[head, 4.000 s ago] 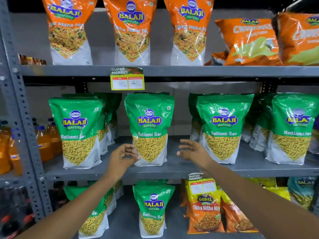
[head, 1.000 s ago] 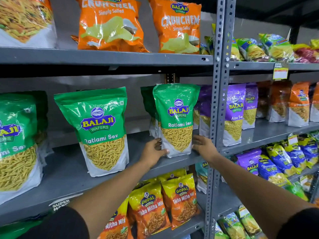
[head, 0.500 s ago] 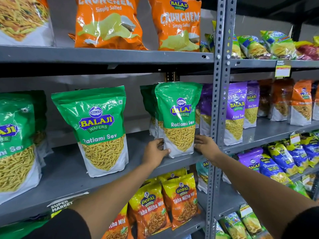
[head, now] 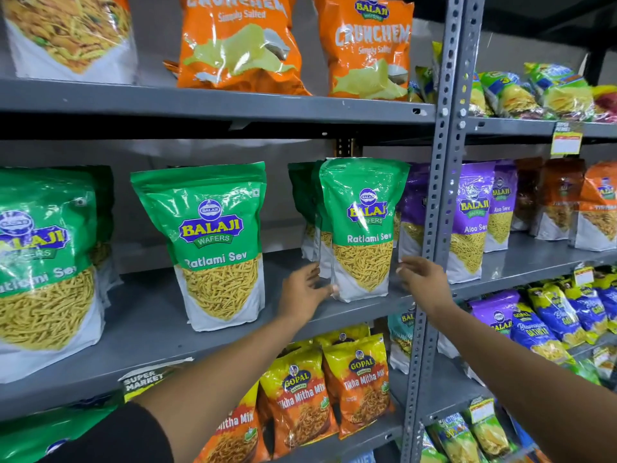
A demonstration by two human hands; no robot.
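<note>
A green Balaji Ratlami Sev pouch (head: 362, 228) stands upright at the right end of the grey middle shelf (head: 150, 329), with more green pouches behind it. My left hand (head: 303, 290) reaches in from the lower left, its relaxed fingertips at the pouch's lower left corner. My right hand (head: 420, 279) hovers just off the pouch's lower right edge with its fingers loosely spread and a small gap to the pouch. Neither hand holds anything.
A perforated grey upright post (head: 444, 162) stands right beside the pouch. Two more green Ratlami Sev pouches (head: 213, 245) stand to the left and purple Aloo Sev pouches (head: 474, 222) to the right. Orange Crunchem bags (head: 240, 45) sit above, Gopal Tikha Mitha Mix packs (head: 360, 379) below.
Both hands held the pouch's lower sides half a second ago. Now the fingers have loosened and the right hand has drawn slightly off to the right. The pouch stays standing.
</note>
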